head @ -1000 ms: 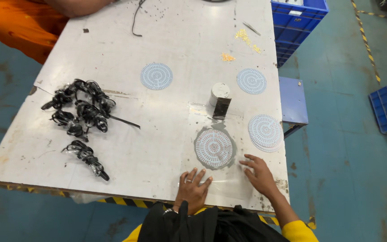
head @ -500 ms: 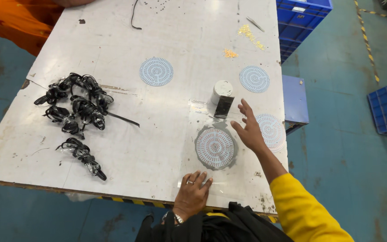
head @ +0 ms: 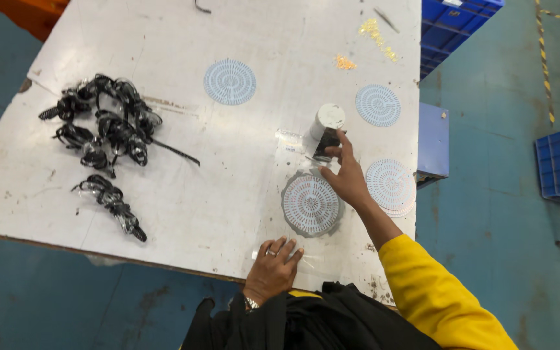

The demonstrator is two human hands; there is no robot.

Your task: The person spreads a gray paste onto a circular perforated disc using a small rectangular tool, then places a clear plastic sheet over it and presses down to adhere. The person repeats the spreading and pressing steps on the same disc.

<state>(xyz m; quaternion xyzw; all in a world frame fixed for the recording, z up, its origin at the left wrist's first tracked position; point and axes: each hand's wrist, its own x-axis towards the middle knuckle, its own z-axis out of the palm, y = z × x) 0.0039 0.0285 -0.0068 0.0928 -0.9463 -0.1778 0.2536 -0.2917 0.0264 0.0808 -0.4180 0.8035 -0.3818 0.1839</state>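
**Right hand reaches to the small cylinder, left hand rests flat at the table edge**

The right hand (head: 347,178) has its fingers (head: 343,144) loosely spread, and the fingertips touch the dark lower part of a small white-topped cylinder (head: 324,131). They do not close around it. Just below this hand lies a round grey perforated disc (head: 310,204). To its right is a second disc (head: 391,186), and beyond the cylinder a third one (head: 378,105). The left hand (head: 271,269) lies open with fingers flat on a clear plastic piece (head: 312,258) at the near edge of the table (head: 228,194). Far left of both hands is a pile of black cable bundles (head: 102,129).
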